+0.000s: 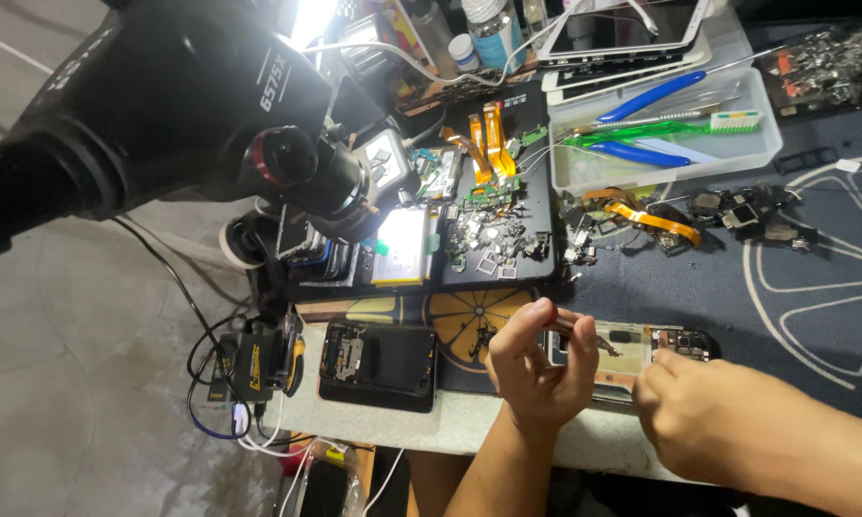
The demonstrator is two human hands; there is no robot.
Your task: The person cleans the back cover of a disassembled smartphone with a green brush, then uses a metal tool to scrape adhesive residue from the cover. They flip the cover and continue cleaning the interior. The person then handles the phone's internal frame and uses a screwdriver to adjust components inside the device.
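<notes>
An opened phone chassis [618,347] lies on the dark mat near the table's front edge, its circuit board exposed. My left hand [536,359] is pinched around a thin tool with a reddish tip, whose point rests on the chassis. My right hand [684,407] presses down on the chassis' right end, fingers curled over it. A second opened phone [377,364], black, lies flat to the left of my left hand.
A black microscope [211,115] looms at upper left over a lit stage [402,244]. Loose small parts and orange flex cables [488,144] litter a dark tray. A clear bin [660,124] holds blue pliers and a green toothbrush. Cables and a charger [258,369] hang at the left edge.
</notes>
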